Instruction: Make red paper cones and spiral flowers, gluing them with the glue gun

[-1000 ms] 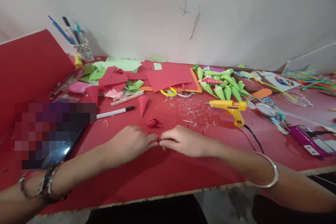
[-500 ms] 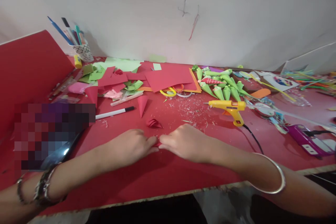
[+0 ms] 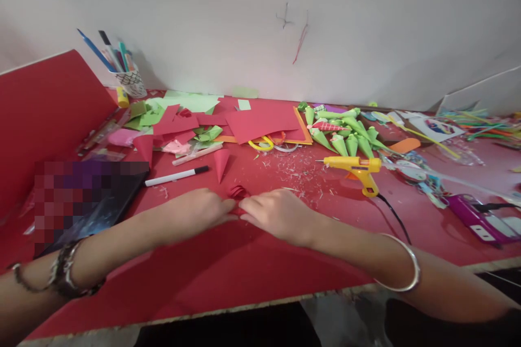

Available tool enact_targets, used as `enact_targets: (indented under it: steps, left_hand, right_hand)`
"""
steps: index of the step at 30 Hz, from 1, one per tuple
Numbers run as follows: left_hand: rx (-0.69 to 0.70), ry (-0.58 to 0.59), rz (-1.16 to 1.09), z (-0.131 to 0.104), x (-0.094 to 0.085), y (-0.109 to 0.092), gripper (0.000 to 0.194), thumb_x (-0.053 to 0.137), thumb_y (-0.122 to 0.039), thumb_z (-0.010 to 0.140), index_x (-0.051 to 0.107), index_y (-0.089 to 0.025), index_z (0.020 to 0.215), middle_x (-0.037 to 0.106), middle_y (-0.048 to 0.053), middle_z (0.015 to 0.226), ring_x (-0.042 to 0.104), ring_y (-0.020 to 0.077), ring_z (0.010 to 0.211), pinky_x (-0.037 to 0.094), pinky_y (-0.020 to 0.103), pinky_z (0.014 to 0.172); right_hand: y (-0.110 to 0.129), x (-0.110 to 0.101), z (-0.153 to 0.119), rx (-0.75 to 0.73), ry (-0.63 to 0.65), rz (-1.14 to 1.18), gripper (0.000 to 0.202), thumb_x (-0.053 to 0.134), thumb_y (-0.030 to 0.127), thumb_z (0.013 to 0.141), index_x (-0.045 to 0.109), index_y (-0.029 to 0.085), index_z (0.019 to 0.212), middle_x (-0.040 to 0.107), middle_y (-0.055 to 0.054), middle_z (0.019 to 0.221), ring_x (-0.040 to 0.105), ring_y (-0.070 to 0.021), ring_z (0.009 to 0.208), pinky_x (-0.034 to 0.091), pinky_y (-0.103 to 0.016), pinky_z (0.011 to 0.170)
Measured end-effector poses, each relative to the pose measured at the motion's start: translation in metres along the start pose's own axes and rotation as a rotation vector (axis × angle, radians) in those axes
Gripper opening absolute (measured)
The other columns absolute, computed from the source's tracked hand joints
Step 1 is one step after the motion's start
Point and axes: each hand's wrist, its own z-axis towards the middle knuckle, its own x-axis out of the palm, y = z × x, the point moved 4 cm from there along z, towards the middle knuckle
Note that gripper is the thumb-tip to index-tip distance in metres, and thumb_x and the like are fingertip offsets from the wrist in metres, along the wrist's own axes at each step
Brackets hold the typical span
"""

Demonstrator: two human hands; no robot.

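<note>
My left hand [image 3: 203,209] and my right hand [image 3: 280,216] meet at the middle of the red table. Both are closed in a pinch on a small piece of red paper [image 3: 239,210], mostly hidden by the fingers. Just beyond the fingertips lies a folded, layered red paper piece [image 3: 237,191]. A red paper cone [image 3: 221,163] rests farther back, and a white marker [image 3: 177,176] with a black cap lies to its left.
A yellow glue gun [image 3: 356,168] lies at right, its cord leading back. Behind it are several green paper cones [image 3: 352,143]. Red paper sheets [image 3: 260,124] and scraps are along the wall. At left are a dark tablet-like device [image 3: 126,184] and a pen cup [image 3: 132,84].
Both hands have shifted slightly away from me and to the left, with the red paper still pinched between them. They are now close against the folded red piece.
</note>
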Motion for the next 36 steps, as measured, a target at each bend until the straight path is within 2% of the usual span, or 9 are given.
enact_targets:
  steps: [3,5,11,14,21,25,28,31,36]
  left_hand:
    - [-0.15,0.287,-0.597,-0.003,0.006,0.001,0.037,0.026,-0.036,0.089,0.038,-0.018,0.059,0.039,-0.006,0.044,0.038,0.0066,0.034,0.03,0.018,0.036]
    - [-0.16,0.387,-0.781,-0.006,0.009,-0.004,0.036,0.024,-0.038,0.089,0.035,-0.019,0.06,0.038,-0.007,0.044,0.039,0.0065,0.033,0.033,0.017,0.036]
    - [0.058,-0.007,0.205,-0.003,0.015,-0.011,0.03,0.028,-0.012,0.086,0.051,-0.015,0.067,0.049,0.0,0.046,0.041,0.0103,0.036,0.022,0.025,0.038]
    - [0.17,-0.124,0.512,-0.003,0.019,-0.016,0.033,0.025,0.001,0.079,0.053,-0.013,0.068,0.049,0.001,0.043,0.042,0.0127,0.034,0.02,0.028,0.04]
    - [0.228,-0.231,0.69,-0.002,0.009,-0.014,0.038,0.022,0.002,0.081,0.049,-0.015,0.061,0.044,0.0,0.043,0.036,0.0124,0.033,0.022,0.029,0.042]
    - [0.297,-0.276,0.734,-0.002,0.001,-0.017,0.038,0.022,-0.003,0.085,0.048,-0.015,0.06,0.043,-0.001,0.043,0.035,0.0117,0.034,0.023,0.029,0.043]
    - [0.298,-0.229,0.706,0.0,0.002,-0.015,0.037,0.023,-0.002,0.084,0.049,-0.015,0.061,0.045,0.0,0.044,0.037,0.0116,0.036,0.024,0.029,0.043]
    - [0.205,-0.122,0.529,0.004,0.011,-0.007,0.035,0.026,0.0,0.081,0.052,-0.014,0.062,0.048,0.001,0.046,0.036,0.0102,0.035,0.02,0.028,0.041]
    - [0.032,0.035,0.107,0.005,0.005,0.002,0.034,0.031,-0.019,0.088,0.049,-0.016,0.059,0.047,-0.002,0.04,0.038,0.0085,0.031,0.024,0.022,0.037]
  right_hand:
    - [0.012,-0.001,-0.006,-0.251,-0.172,-0.41,0.023,0.032,0.009,0.087,0.055,0.012,0.084,0.057,-0.002,0.063,0.048,-0.0117,0.055,0.022,-0.026,0.047]
    - [0.015,0.0,-0.009,-0.317,-0.199,-0.485,0.023,0.032,0.006,0.085,0.054,0.012,0.08,0.055,-0.002,0.059,0.048,-0.0116,0.053,0.02,-0.027,0.046]
    - [0.01,0.007,-0.007,-0.161,0.013,-0.336,0.024,0.034,0.022,0.09,0.051,0.014,0.076,0.057,-0.001,0.051,0.05,-0.0126,0.044,0.018,-0.025,0.043]
    - [0.008,0.005,-0.003,-0.065,0.083,-0.285,0.029,0.031,0.031,0.091,0.053,0.015,0.082,0.058,-0.001,0.05,0.05,-0.0128,0.042,0.017,-0.025,0.043]
    - [-0.003,-0.003,0.005,0.168,0.19,0.364,0.03,0.037,0.028,0.089,0.055,0.015,0.068,0.053,0.002,0.057,0.047,-0.0081,0.052,0.027,-0.021,0.049]
    - [-0.011,0.005,0.003,0.26,0.374,0.921,0.034,0.034,0.035,0.089,0.051,0.014,0.068,0.036,0.007,0.045,0.032,-0.0048,0.041,0.027,-0.019,0.045]
    - [-0.015,0.012,0.001,0.248,0.529,1.111,0.037,0.031,0.042,0.089,0.048,0.015,0.07,0.028,0.01,0.039,0.022,-0.0046,0.038,0.024,-0.019,0.042]
    - [-0.018,0.014,0.004,0.164,0.503,0.924,0.038,0.028,0.038,0.091,0.051,0.015,0.072,0.034,0.008,0.042,0.031,-0.005,0.04,0.028,-0.019,0.047]
    - [-0.007,0.001,0.007,-0.075,0.057,-0.108,0.022,0.035,0.02,0.089,0.055,0.013,0.081,0.057,-0.002,0.063,0.049,-0.0112,0.055,0.026,-0.025,0.05]
